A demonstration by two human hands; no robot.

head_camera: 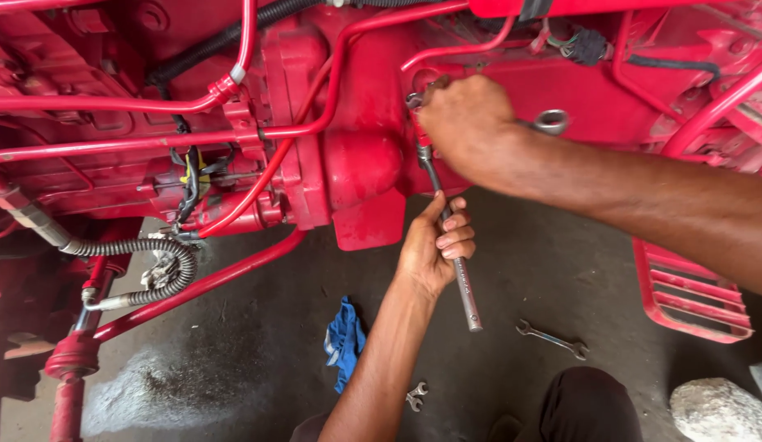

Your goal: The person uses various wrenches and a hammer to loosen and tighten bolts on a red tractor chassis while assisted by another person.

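Head view: blue rag point(345, 340) on the floor below the red machine point(348, 164); left hand point(438, 245) clenched round a long socket wrench point(450, 237) (angled upward into the machine); right hand point(467, 123) fisted on a ring spanner point(549, 122).

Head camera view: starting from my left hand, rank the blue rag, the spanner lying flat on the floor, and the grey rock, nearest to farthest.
From the left hand:
1. Blue rag, on the floor, lower left of the hand.
2. Spanner, flat on the floor to the lower right; close to the rag's distance, slightly farther.
3. Grey rock, bottom right corner, clearly farthest.
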